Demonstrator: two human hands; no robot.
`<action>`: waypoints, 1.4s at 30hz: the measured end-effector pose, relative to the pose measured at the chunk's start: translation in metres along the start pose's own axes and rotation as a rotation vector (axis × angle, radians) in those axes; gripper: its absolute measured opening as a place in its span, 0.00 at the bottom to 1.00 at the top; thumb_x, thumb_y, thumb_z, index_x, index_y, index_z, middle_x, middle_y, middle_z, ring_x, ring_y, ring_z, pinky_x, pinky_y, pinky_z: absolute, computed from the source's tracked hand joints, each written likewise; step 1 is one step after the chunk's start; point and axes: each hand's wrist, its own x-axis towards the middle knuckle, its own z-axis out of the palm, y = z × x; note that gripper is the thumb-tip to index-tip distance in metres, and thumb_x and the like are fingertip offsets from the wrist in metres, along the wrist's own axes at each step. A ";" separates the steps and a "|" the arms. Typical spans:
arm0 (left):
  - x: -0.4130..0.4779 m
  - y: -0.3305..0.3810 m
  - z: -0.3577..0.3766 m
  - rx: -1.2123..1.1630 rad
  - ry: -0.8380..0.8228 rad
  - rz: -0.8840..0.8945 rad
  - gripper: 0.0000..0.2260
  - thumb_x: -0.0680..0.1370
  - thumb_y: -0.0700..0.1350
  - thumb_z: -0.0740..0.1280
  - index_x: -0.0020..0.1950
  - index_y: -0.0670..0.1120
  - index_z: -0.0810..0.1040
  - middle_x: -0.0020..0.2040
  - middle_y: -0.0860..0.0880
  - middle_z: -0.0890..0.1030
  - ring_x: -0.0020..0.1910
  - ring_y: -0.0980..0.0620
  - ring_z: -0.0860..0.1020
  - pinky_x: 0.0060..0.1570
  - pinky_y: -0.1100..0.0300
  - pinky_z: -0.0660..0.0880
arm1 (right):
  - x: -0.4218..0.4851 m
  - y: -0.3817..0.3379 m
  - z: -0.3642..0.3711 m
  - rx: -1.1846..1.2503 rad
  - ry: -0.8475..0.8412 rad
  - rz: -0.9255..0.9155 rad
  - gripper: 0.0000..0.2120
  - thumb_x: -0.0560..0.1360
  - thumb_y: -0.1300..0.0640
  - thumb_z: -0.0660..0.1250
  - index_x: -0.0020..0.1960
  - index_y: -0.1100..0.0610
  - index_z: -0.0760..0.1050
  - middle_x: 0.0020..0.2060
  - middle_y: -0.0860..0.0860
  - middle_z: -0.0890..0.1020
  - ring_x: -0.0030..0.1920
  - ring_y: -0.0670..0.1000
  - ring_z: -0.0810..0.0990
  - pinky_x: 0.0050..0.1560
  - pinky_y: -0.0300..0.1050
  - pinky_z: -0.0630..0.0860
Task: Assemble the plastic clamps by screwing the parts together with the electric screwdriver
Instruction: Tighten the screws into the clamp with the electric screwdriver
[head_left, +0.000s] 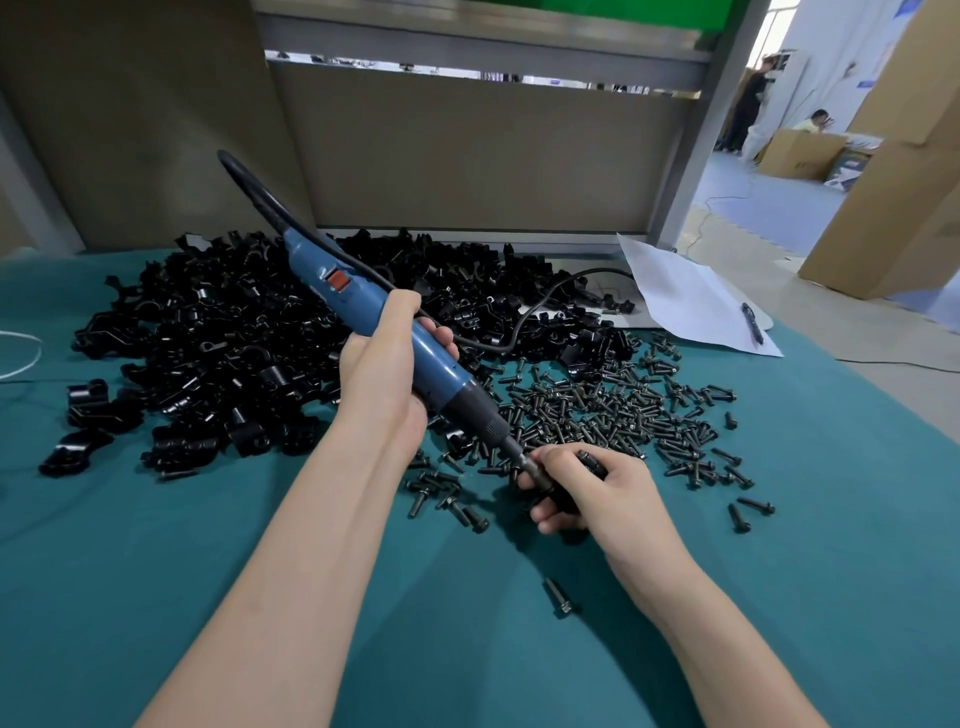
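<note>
Gripping the blue electric screwdriver (444, 376) around its middle, a worker's left hand (382, 374) slants the tool down to the right in the head view. Its tip meets a small black clamp piece (595, 464), which the right hand (592, 488) holds in a curled grip low over the teal surface (208, 571). Most of that piece is hidden by the fingers.

Behind the left hand, a heap of black clamp parts (234, 353) covers the far side of the surface. Dark screws (597, 410) lie scattered just beside it, around the right hand, and 1 stray screw (558, 597) lies apart, nearer the worker.

The tool's black cord (519, 322) loops across the heap. A white sheet of paper (685, 296) with a pen (751, 322) on it rests at the far right edge. Cardboard boxes (883, 182) stand on the floor beyond.
</note>
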 end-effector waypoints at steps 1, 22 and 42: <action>-0.001 0.000 0.001 0.006 -0.003 0.002 0.08 0.77 0.41 0.70 0.42 0.45 0.71 0.29 0.51 0.77 0.28 0.53 0.77 0.35 0.57 0.79 | 0.001 0.001 -0.001 0.010 0.001 0.004 0.11 0.81 0.60 0.66 0.45 0.56 0.86 0.41 0.57 0.87 0.31 0.51 0.82 0.33 0.41 0.80; 0.033 0.025 -0.050 0.031 0.364 -0.201 0.16 0.78 0.50 0.69 0.63 0.48 0.71 0.58 0.46 0.77 0.44 0.49 0.80 0.48 0.51 0.81 | 0.006 -0.008 -0.010 0.383 0.050 0.206 0.08 0.81 0.55 0.67 0.46 0.58 0.77 0.42 0.57 0.88 0.27 0.46 0.77 0.26 0.36 0.76; -0.043 -0.023 0.022 1.603 -0.885 0.253 0.16 0.79 0.57 0.68 0.65 0.56 0.74 0.57 0.57 0.73 0.52 0.64 0.75 0.57 0.62 0.72 | 0.006 -0.016 -0.018 0.915 -0.002 0.152 0.17 0.81 0.62 0.57 0.68 0.62 0.72 0.55 0.63 0.84 0.49 0.59 0.88 0.47 0.46 0.86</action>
